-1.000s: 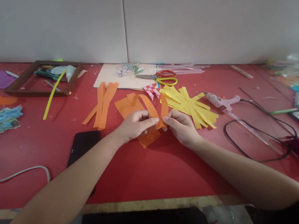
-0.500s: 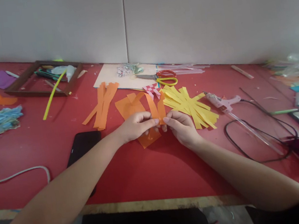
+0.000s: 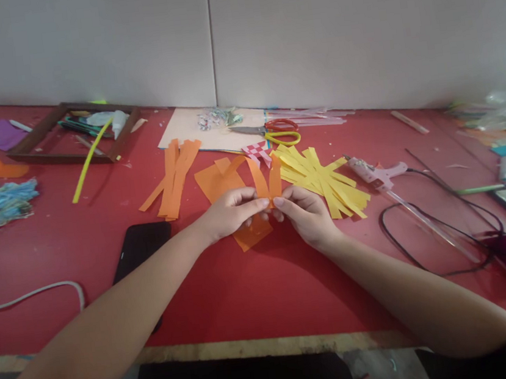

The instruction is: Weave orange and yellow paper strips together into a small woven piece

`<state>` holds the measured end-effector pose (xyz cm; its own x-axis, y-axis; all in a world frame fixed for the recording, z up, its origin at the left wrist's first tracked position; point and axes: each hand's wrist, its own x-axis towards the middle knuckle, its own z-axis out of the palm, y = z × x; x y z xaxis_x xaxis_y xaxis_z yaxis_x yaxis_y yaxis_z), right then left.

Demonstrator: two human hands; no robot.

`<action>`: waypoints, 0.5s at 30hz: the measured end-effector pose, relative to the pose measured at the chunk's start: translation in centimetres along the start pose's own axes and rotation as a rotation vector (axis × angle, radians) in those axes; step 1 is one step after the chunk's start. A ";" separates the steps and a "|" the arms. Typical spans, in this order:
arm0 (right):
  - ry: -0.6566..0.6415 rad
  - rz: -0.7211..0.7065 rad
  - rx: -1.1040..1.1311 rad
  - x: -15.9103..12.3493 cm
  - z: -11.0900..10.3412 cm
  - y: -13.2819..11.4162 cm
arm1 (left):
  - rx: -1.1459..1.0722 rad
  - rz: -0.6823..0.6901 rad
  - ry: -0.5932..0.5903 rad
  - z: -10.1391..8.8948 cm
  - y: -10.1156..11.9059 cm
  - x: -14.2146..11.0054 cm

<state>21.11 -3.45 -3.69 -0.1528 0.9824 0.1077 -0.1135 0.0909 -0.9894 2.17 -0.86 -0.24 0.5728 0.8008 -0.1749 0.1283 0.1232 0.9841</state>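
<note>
Between my two hands is a folded orange paper strip [image 3: 274,176], its two ends standing up in a V. My left hand [image 3: 233,212] pinches the fold from the left, thumb on top. From the right, my right hand [image 3: 306,213] pinches the same fold with thumb and fingers. Under and behind the left hand lies an orange paper sheet [image 3: 210,179]. A pink-and-white woven paper piece [image 3: 257,151] sits just beyond the strip. Yellow paper strips [image 3: 326,183] are piled right of my hands, and loose orange strips [image 3: 178,183] lie to the left.
Scissors [image 3: 268,130] rest on a pale board [image 3: 181,130] at the back. A glue gun [image 3: 375,172] with a black cord [image 3: 388,240] lies at the right. Left are a black phone [image 3: 142,246], partly under my forearm, and a wooden frame [image 3: 46,154] holding tools.
The right end of the orange strip has tilted outward, so both ends now spread into a V. My hands have barely shifted, still pinching the fold.
</note>
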 end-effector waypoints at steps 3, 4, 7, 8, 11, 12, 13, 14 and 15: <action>-0.008 -0.011 -0.004 0.0 0.0 0.0 | -0.022 -0.016 0.021 0.1 0.1 0.1; -0.008 -0.017 -0.004 0.0 0.0 0.0 | -0.026 -0.021 0.027 0.1 0.1 0.0; -0.007 -0.025 -0.011 0.0 0.0 0.1 | -0.032 -0.018 0.032 0.1 0.2 0.0; -0.006 -0.024 -0.012 0.0 0.0 0.1 | -0.033 -0.016 0.030 0.1 0.3 0.0; -0.005 -0.025 -0.015 0.0 0.0 0.1 | -0.030 -0.016 0.036 0.2 0.3 0.0; -0.004 -0.026 -0.016 0.0 0.0 0.1 | -0.027 -0.017 0.038 0.2 0.2 0.0; -0.003 -0.026 -0.018 0.0 0.0 0.1 | -0.026 -0.016 0.040 0.2 0.2 0.0; -0.003 -0.023 -0.019 0.0 0.0 0.0 | -0.026 -0.014 0.041 0.2 0.2 0.1; -0.003 -0.019 -0.020 0.0 0.0 0.0 | -0.028 -0.012 0.041 0.2 0.2 0.1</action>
<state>21.07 -3.47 -3.72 -0.1532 0.9800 0.1270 -0.0971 0.1130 -0.9888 2.44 -0.90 -0.08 0.5380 0.8222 -0.1861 0.1125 0.1487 0.9825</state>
